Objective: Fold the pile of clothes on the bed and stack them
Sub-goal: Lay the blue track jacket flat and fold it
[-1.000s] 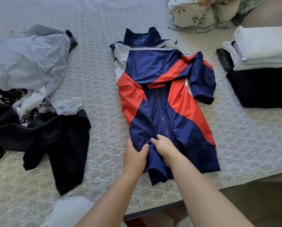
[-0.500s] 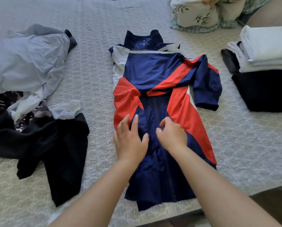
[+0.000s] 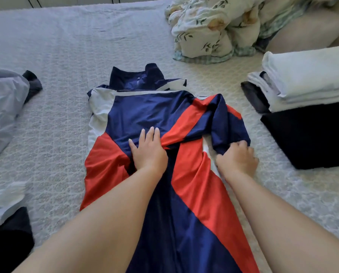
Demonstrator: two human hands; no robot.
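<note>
Navy, red and white zip jacket (image 3: 145,113) lies flat mid-bed, hem toward the bed's (image 3: 66,46) near edge. Left hand (image 3: 148,152), fingers straight, presses the chest, probably anchoring it. Right hand (image 3: 237,160) pinches the folded-in sleeve cuff, likely to reposition it.

Head camera looks down, close over the bed (image 3: 66,56).

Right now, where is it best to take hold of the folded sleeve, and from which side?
Probably at the cuff, its free end, coming from the right, where the right hand already pinches it. The sleeve lies bent across the jacket, and the left hand presses flat on the middle.
</note>
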